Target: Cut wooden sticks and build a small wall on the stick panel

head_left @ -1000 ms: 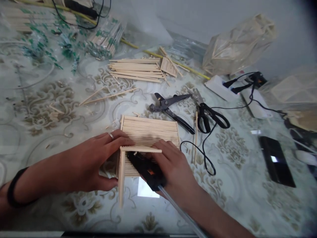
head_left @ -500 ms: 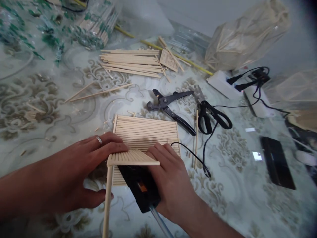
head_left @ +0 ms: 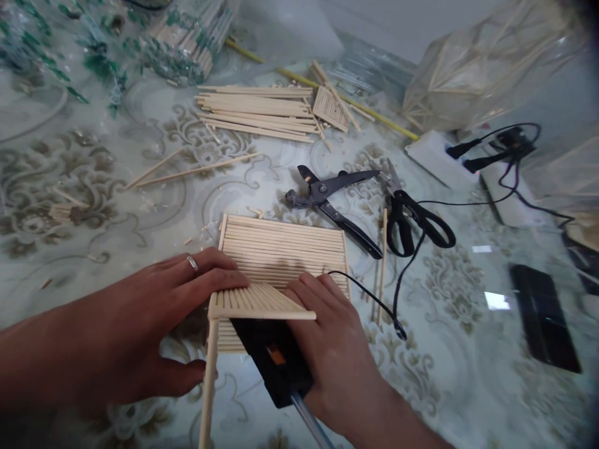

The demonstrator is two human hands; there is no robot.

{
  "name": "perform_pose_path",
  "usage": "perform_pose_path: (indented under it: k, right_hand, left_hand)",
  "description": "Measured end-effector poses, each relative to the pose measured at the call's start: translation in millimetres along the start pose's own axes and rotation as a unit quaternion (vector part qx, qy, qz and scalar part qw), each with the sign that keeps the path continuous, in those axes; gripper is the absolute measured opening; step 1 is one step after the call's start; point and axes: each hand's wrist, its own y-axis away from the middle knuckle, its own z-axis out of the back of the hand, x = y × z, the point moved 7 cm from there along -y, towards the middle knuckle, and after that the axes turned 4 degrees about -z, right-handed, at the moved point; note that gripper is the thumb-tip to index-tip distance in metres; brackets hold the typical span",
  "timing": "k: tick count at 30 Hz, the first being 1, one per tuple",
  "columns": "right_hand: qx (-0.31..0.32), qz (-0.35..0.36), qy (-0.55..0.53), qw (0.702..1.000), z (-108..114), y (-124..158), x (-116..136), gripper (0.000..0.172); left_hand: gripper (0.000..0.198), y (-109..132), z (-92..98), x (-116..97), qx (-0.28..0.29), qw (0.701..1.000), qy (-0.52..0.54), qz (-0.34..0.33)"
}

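My left hand (head_left: 154,318), a ring on one finger, steadies a structure of thin wooden sticks. Its fingers press on the slatted upper panel (head_left: 253,300) and the thumb is by the stick leg (head_left: 210,380). My right hand (head_left: 337,355) is wrapped round a black hot glue gun (head_left: 276,362), with a clear glue stick (head_left: 311,424) jutting from its back end. The gun reaches under the upper panel, so its nozzle is hidden. Beneath and beyond both hands lies a flat panel of wooden sticks (head_left: 285,246) on the table.
Pliers (head_left: 327,193) and black-handled scissors (head_left: 412,218) lie past the panel. Farther back is a pile of wooden sticks (head_left: 257,112). A power strip (head_left: 437,159) feeds black cords at right, near a phone (head_left: 545,318). Plastic-wrapped stick bundles (head_left: 187,37) stand back left.
The whole view has shifted slightly, moving things a little to the right in the picture. Both hands keep their places on the structure and the glue gun.
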Motion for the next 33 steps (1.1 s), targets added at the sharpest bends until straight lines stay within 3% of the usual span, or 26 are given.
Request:
perform_pose_path:
  k: [11, 19, 33]
  right_hand:
    - [0.010, 0.003, -0.003, 1.000, 1.2, 0.6, -2.0, 0.006]
    - [0.005, 0.001, 0.011, 1.000, 2.7, 3.4, -4.3, 0.009]
    - [0.024, 0.007, -0.007, 1.000, 7.0, 5.9, -9.1, 0.012]
  left_hand:
    - [0.071, 3.3, -1.8, 6.8, 0.009, 0.999, 0.036, 0.032]
    - [0.064, 0.8, 2.0, 2.4, -0.004, 0.999, 0.031, 0.023]
    - [0.068, 3.6, 1.1, 4.6, 0.000, 0.998, 0.043, 0.034]
